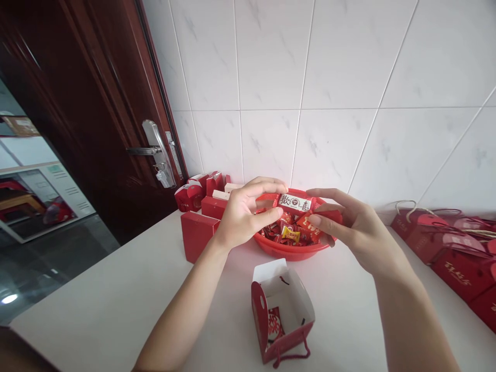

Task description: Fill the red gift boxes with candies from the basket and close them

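Over a red plastic basket [289,252] of wrapped sweets, my left hand [251,209] pinches one end of a red-wrapped candy bar [296,202] with a white label. My right hand [354,225] is closed on a red candy packet [329,214], its index finger by the bar's other end. Part of that packet is hidden by my fingers. A yellow sweet [290,234] shows among the red ones in the basket. Nearer to me stands an open red gift box [289,338] with a white inside and a cord handle. One red-and-white packet [274,326] lies inside it.
Several red boxes [198,235] stand on the left of the white table [127,289]. More red gift boxes with cord handles [457,268] line the right side. Behind is a tiled wall [271,77], and a dark wooden door [96,93] stands open at the left.
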### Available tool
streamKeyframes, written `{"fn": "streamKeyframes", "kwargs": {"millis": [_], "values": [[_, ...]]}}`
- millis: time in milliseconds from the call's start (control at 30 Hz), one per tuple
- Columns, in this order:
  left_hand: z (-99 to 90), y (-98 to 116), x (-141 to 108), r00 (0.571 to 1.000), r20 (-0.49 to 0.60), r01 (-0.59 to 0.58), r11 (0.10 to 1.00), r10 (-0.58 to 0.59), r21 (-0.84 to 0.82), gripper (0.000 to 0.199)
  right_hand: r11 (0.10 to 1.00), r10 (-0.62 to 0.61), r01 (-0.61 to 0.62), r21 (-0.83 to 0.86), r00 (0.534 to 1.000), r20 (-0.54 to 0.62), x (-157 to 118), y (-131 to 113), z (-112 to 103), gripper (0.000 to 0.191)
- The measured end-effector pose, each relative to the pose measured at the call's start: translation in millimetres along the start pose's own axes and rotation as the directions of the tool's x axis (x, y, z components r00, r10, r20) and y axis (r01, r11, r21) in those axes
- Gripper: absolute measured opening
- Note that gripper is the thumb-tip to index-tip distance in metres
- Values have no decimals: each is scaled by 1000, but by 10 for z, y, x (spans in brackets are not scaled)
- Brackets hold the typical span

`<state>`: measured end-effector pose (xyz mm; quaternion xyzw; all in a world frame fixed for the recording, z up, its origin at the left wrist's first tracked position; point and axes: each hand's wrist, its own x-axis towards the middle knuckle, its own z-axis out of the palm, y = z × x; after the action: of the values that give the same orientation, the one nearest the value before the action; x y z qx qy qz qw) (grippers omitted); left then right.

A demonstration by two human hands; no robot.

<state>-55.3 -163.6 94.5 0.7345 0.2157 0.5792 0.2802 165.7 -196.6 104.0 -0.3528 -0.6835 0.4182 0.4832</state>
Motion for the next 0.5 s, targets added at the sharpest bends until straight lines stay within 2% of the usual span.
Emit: {"fn": "streamKeyframes", "kwargs": {"millis": [300, 500], "values": [[63, 32, -11, 1000, 16, -10, 999, 9, 34, 27, 999, -33, 32, 42, 999, 15, -3, 13, -15, 33], [65, 29, -12, 1000, 26, 3, 999, -4, 33, 27, 998, -38, 37, 46, 999, 21, -1, 1, -20, 31]]}}
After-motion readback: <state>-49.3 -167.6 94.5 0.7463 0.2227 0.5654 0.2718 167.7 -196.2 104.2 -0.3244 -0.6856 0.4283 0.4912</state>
